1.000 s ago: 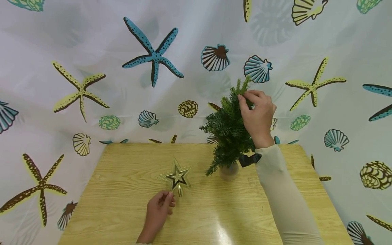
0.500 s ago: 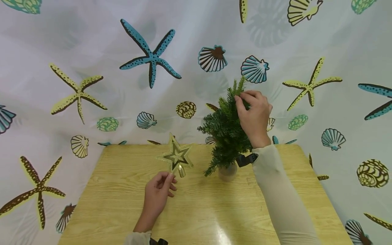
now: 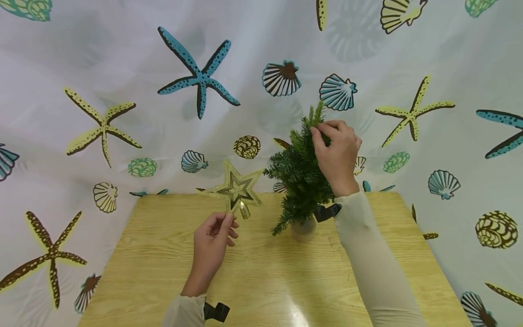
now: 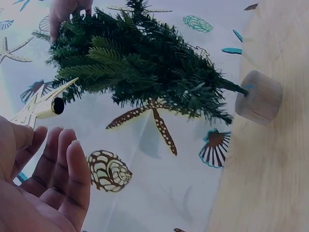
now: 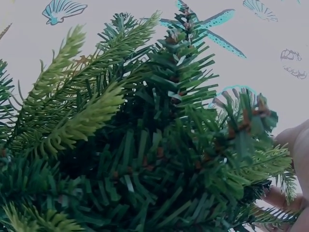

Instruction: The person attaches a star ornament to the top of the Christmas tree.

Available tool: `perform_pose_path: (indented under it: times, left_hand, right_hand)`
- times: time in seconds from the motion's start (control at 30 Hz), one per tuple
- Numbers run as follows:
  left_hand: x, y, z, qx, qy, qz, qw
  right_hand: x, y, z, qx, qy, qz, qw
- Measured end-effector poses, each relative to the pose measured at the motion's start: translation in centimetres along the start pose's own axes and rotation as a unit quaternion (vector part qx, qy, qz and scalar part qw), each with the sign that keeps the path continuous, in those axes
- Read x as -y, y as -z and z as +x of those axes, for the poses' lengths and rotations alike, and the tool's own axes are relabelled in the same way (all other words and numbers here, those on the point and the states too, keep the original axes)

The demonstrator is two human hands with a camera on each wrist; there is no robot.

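Note:
A gold star tree topper with a hollow gold socket is pinched by one lower point between thumb and forefinger of my left hand. It is raised above the table, left of a small artificial Christmas tree. The tree stands on a round wooden base. My right hand pinches a sprig near the treetop, with the thumb and forefinger tips among the needles. In the left wrist view the socket's dark opening faces the camera. In the right wrist view the branches hide most of that hand.
The wood-grain table ends at a white curtain printed with starfish and shells, which hangs behind and along both sides. A black wrist camera sits on the left wrist and another black one on the right.
My left hand has lifted the star topper up and away from me, from low over the table to about mid-tree height. My right hand stays at the treetop.

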State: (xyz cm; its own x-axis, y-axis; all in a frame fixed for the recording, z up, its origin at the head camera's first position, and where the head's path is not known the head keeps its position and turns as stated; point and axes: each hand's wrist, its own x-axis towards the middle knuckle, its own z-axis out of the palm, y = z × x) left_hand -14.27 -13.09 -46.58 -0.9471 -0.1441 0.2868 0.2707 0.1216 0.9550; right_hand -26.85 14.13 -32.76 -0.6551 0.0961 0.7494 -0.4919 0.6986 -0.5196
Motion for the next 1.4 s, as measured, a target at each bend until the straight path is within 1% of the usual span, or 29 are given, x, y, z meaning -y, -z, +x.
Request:
perform_pose_path:
  times: [0.13, 0.23, 0.33, 0.47, 0.6, 0.67, 0.77, 0.87, 1.1, 1.4]
  left_hand:
    - [-1.0, -1.1, 1.1, -0.006, -0.028, -0.02, 0.9994]
    - [-1.9, -2.0, 1.8, -0.01, -0.036, -0.037, 0.9986]
    - [-2.9, -2.8, 2.6, -0.009, -0.045, -0.045, 0.9979]
    - [-4.2, -3.7, 3.8, -0.004, -0.07, -0.048, 0.9964]
    - [-5.5, -4.2, 5.0, -0.001, -0.099, -0.05, 0.9938]
    - [-5.9, -4.3, 5.7, -0.001, -0.114, -0.049, 0.9922]
    - [-6.5, -4.5, 6.4, 0.001, -0.128, -0.046, 0.9907]
    - [-7.0, -4.9, 7.1, 0.005, -0.134, -0.047, 0.9899]
    - [-8.2, -6.2, 8.2, 0.018, -0.165, -0.056, 0.9846]
    - [-9.4, -7.8, 9.0, 0.022, -0.176, -0.069, 0.9818]
  right_hand:
    - [0.0, 0.0, 0.1, -0.001, -0.001, -0.003, 1.0]
    - [0.0, 0.0, 0.1, 0.001, -0.002, -0.005, 1.0]
    - [0.1, 0.0, 0.0, 0.004, -0.003, -0.004, 1.0]
    - [0.2, 0.0, -0.1, 0.004, -0.002, -0.002, 1.0]
    - [0.0, -0.2, -0.2, 0.001, 0.005, -0.001, 1.0]
    - [-0.1, -0.2, -0.2, 0.0, 0.008, -0.002, 1.0]
    - [-0.1, -0.1, -0.1, 0.003, 0.008, -0.005, 0.9999]
    - [-0.2, 0.1, -0.1, 0.005, 0.006, -0.008, 0.9999]
    - [-0.4, 0.3, -0.3, 0.002, 0.013, -0.003, 0.9999]
    - [-0.3, 0.4, -0.3, 0.005, 0.014, -0.003, 0.9999]
